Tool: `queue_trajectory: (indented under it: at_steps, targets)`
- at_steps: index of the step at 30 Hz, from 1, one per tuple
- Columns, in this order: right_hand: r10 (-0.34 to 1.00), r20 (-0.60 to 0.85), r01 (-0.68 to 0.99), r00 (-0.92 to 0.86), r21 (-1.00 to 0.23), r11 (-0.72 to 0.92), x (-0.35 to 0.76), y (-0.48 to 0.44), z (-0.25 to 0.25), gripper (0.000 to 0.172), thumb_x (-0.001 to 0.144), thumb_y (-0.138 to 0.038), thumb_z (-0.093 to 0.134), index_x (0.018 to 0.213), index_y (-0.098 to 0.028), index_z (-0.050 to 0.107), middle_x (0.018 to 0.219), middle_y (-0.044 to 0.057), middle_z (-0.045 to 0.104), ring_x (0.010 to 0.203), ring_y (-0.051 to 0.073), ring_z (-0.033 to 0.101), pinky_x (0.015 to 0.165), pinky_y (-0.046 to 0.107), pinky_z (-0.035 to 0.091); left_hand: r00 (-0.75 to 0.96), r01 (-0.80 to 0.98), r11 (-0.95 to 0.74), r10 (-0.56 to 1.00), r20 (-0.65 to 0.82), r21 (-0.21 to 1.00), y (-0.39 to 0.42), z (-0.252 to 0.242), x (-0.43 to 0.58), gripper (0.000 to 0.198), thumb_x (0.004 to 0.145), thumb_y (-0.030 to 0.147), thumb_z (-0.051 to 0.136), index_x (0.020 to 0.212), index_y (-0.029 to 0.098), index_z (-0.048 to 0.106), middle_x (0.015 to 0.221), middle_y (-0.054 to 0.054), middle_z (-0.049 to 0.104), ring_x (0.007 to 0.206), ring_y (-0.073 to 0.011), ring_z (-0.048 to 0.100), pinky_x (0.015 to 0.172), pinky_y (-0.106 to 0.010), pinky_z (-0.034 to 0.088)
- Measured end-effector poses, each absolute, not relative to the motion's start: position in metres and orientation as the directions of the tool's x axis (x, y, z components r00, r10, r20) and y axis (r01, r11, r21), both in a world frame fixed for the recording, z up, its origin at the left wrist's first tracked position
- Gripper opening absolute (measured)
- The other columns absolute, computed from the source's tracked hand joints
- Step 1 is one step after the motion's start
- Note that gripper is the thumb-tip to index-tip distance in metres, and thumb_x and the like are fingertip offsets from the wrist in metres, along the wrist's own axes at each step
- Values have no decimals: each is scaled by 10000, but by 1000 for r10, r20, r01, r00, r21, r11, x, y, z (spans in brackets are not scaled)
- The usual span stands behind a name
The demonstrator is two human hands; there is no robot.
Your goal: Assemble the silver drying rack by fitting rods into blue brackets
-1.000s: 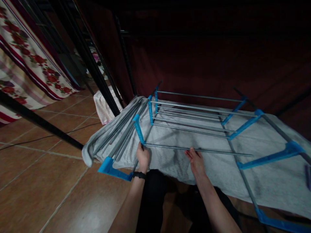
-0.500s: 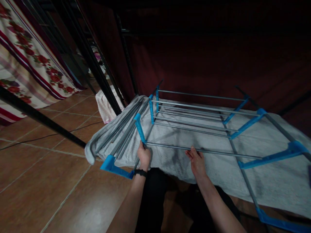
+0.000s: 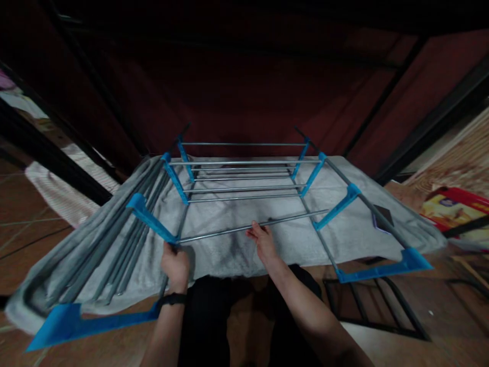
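Observation:
A rack (image 3: 244, 163) of grey metal rods and blue plastic brackets lies on a grey towel (image 3: 344, 234) on the floor. My left hand (image 3: 174, 265) is closed round the rack's upright tube just below a blue bracket (image 3: 151, 220). My right hand (image 3: 262, 242) pinches the nearest loose rod (image 3: 229, 232), whose left end sits at that bracket and whose right end reaches toward another blue bracket (image 3: 336, 206). A black band is on my left wrist.
Several spare grey rods (image 3: 114, 244) lie bundled on the towel's left side. Dark metal bed-frame posts and a dark red cloth stand behind. A red and yellow box (image 3: 454, 209) sits right, a black wire frame (image 3: 378, 306) near right. Tiled floor.
The view has swung to the right, so the rack now sits centred. Both hands keep their hold; the near rod's right end now points toward the right bracket.

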State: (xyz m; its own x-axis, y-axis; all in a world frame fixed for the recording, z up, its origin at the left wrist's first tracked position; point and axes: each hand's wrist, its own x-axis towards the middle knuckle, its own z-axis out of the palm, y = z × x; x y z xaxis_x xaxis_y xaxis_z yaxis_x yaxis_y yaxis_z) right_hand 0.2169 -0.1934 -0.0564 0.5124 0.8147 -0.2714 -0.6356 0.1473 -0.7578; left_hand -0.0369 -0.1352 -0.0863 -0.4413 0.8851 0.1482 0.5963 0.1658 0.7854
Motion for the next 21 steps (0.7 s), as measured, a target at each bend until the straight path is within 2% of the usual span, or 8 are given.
queue_trajectory:
  at_steps: [7, 16, 21]
  targets:
    - [800, -346, -697, 490, -707, 121, 218, -186, -69, 377, 567, -371, 866, 715, -217, 556, 652, -56, 619, 607, 128, 612, 667, 302, 567, -462, 657, 240, 877, 131, 715, -137, -83, -34, 468, 791, 136, 548, 1257, 162, 584, 1011, -125, 693, 972, -319, 645, 831, -410, 488]
    - [752, -471, -739, 461, -673, 31, 220, -182, -85, 288, 616, -286, 800, 709, -227, 534, 621, -55, 616, 594, 131, 602, 669, 304, 577, -480, 682, 270, 866, 137, 680, -136, -77, -30, 430, 791, 180, 568, 1220, 160, 582, 965, -102, 677, 920, -298, 655, 865, -449, 501]
    - [763, -467, -735, 448, -678, 17, 222, -182, -85, 261, 631, -256, 799, 689, -225, 546, 635, -36, 637, 618, 146, 623, 700, 332, 592, -460, 682, 237, 874, 154, 692, -134, -79, -33, 321, 843, 270, 549, 1146, 173, 595, 888, -99, 652, 888, -297, 635, 821, -434, 489]
